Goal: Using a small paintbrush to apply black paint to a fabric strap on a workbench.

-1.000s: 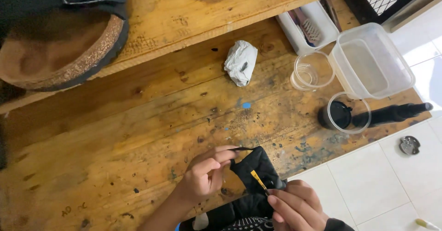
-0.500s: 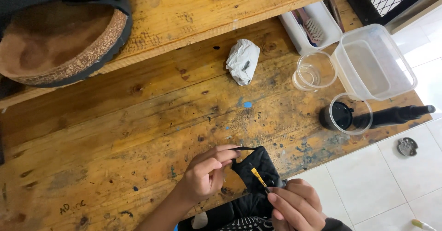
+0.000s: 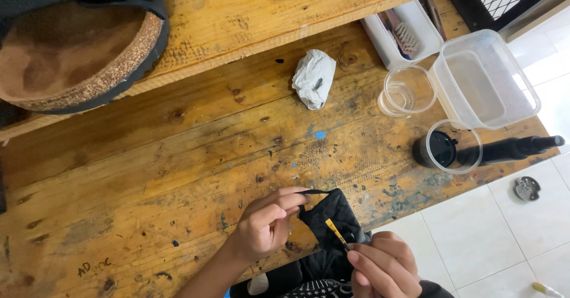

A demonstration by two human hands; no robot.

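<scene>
Your left hand (image 3: 264, 226) pinches the top edge of a black leather piece (image 3: 332, 215), its fingers (image 3: 291, 200) closed on a thin strap-like lip of it. The piece sits between your two hands, over the near edge of the wooden bench (image 3: 178, 173). Your right hand (image 3: 383, 268) holds a small yellow-handled brush (image 3: 336, 232), fingers (image 3: 362, 256) closed narrow around its lower end, and its tip rests on the leather just up and left of them.

Well beyond your fingers, a crumpled white cloth (image 3: 314, 78) lies on the bench. Further right stand a clear plastic cup (image 3: 408, 90), a clear rectangular tub (image 3: 484, 78), and a second cup with a black lid inside (image 3: 446, 147), with a black bottle (image 3: 510, 149) lying beside it. Far up left, a cork-soled black sandal (image 3: 77, 42) rests on the raised shelf.
</scene>
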